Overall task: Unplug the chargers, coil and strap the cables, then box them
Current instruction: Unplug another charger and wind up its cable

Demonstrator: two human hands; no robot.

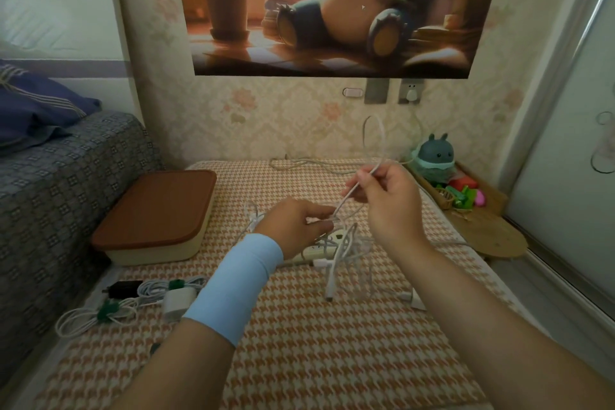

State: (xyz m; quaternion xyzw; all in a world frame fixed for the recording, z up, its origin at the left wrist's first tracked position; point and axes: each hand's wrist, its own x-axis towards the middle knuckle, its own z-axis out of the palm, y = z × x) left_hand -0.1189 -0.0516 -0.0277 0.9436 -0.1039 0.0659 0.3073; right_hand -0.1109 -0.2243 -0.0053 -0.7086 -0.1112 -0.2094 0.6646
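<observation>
We are pinching one white charging cable (345, 200) with both our right hand (387, 200) and left hand (294, 226) (a loop arching above), over the power strip (314, 251)

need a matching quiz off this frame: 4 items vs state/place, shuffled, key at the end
Items
1. storage box
2. white cable
3. coiled cables
4. power strip

States
A. bound with green straps, near-left on the mat
B. lid on, beside the bed
C. under a loose cable tangle
D. pinched between left hand and right hand

Pairs: 1-B, 2-D, 3-A, 4-C
</observation>
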